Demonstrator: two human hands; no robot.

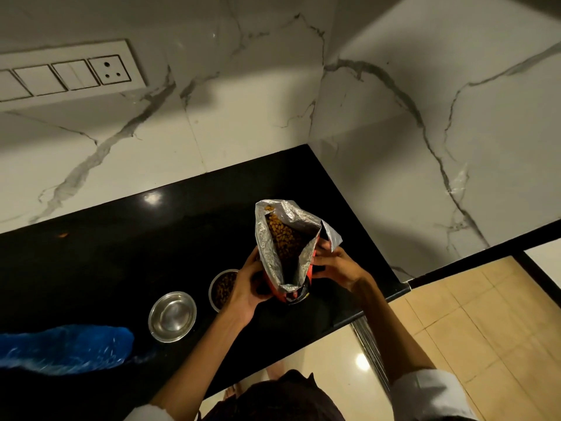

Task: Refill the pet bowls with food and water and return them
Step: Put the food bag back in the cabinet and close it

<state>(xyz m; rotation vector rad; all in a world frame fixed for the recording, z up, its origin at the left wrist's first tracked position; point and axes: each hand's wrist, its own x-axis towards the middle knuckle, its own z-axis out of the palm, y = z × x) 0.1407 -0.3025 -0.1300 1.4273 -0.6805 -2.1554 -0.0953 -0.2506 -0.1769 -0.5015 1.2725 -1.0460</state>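
Note:
An open pet food bag (274,259), silver inside and red outside, stands upright over the black counter (121,253) with brown kibble showing in its mouth. My left hand (247,288) grips its left side and my right hand (335,264) grips its right side. Just left of the bag sits a steel bowl (221,288) holding dark kibble, partly hidden by my left hand. Further left, an empty steel bowl (172,316) rests near the counter's front edge.
A crumpled blue plastic bag (65,349) lies at the counter's left front. Marble walls close the back and the right corner. A switch panel with a socket (65,74) is on the back wall. Tiled floor (455,329) lies beyond the counter's right end.

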